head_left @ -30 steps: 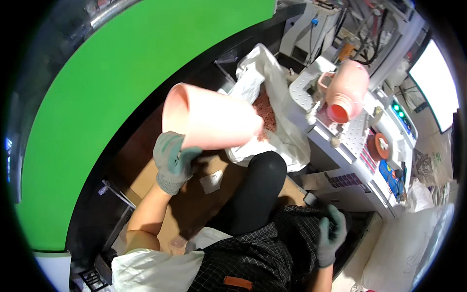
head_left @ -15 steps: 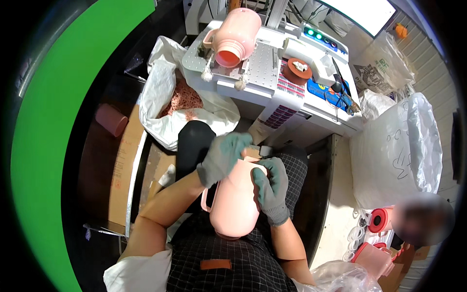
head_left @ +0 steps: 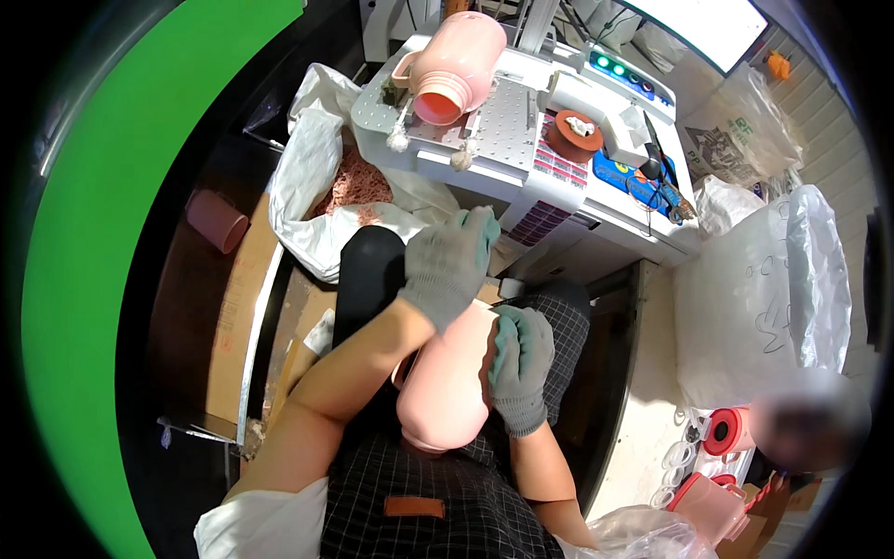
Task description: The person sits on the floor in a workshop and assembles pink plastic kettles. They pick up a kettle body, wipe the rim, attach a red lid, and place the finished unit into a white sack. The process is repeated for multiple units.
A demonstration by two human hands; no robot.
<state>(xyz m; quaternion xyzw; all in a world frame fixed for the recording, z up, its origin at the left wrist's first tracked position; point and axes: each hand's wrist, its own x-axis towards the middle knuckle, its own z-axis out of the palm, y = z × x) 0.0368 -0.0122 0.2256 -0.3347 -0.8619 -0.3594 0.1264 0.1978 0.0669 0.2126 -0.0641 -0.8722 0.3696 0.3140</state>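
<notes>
A pink plastic jug body lies in my lap, its bottom toward me. My left hand, in a grey-green glove, rests over its far end. My right hand, gloved the same, presses against the jug's right side and holds a small blade-like tool at its rim. A second pink jug lies on its side on the white machine ahead, its orange opening facing me.
A white sack of pinkish scraps stands open left of my knees. A pink cup lies on the dark floor at left. Clear plastic bags pile at right. Red-lidded pink parts sit lower right. A green curved panel fills the left.
A second ago my left hand held the jug out to the left while my right hand rested low. Both hands now hold it in my lap, and my view has swung toward the machine.
</notes>
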